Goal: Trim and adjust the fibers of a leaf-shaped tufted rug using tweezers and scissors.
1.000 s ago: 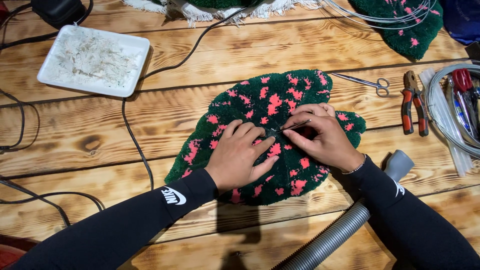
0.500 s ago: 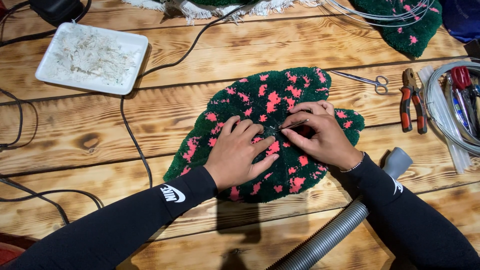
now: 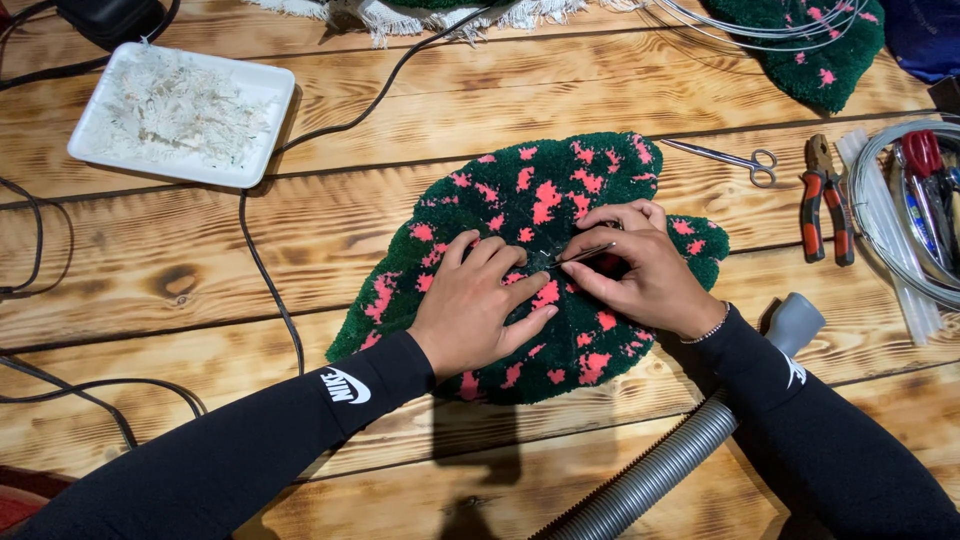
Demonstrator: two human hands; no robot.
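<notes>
Two black-sleeved arms reach in from the near edge of the wooden surface, and beside the right arm a grey ribbed hose lies slanting up from that near edge to a grey nozzle. Both hands rest on a tufted leaf-shaped rug piece, dark green with pink blotches, which lies flat about the middle of the surface. The left hand is open, palm down, its fingers spread and pressing the pile. The right hand is closed in a pinch on a thin metal tool, the tip of which points toward the left fingertips; whether it is tweezers or small scissors I cannot tell. A black cable runs across the boards left of the rug piece. Toward the right edge lie small silver scissors, red-handled pliers and a coil of wire. At the far left corner sits a white tray of pale fibre scraps. A second green and pink piece lies at the far right corner.
</notes>
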